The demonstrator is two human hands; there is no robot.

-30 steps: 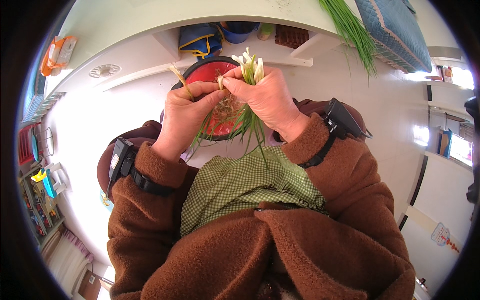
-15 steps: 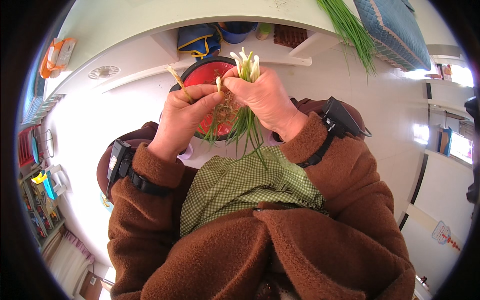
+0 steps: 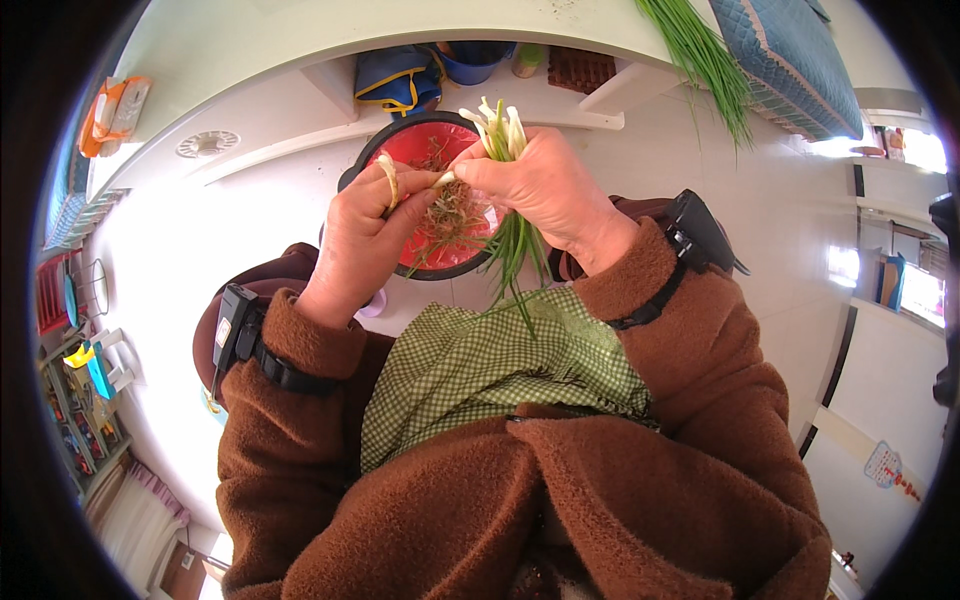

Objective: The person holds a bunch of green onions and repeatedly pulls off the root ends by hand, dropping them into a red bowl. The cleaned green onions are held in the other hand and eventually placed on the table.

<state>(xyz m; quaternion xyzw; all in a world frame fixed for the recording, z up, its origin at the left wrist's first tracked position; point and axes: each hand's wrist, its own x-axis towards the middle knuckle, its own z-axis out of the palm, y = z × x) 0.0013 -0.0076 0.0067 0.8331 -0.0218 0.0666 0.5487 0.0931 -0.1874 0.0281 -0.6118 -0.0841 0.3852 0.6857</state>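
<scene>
My right hand (image 3: 545,185) is closed round a bunch of green onions (image 3: 497,130), white ends up and green leaves (image 3: 515,250) hanging below the palm. Between the fingertips of both hands sits the small white end of one green onion (image 3: 445,179). My left hand (image 3: 362,225) pinches it from the left. A curled, yellowish dry peel (image 3: 388,182) sticks out between that hand's fingers. Below the hands stands a red bin with a black rim (image 3: 362,160), holding brown roots and peelings (image 3: 447,225).
On the white table (image 3: 440,22) ahead, more green onions (image 3: 700,60) hang over the edge beside a blue quilted item (image 3: 790,60). An orange and white packet (image 3: 115,115) lies at the left. Beneath are a blue bag (image 3: 395,80) and a blue bucket (image 3: 470,65). A green checked apron (image 3: 500,370) covers my lap.
The onion's white end has tipped from upright to sideways, between both hands' fingertips. The dry peel has curled down against my left fingers. My right hand has shifted slightly right.
</scene>
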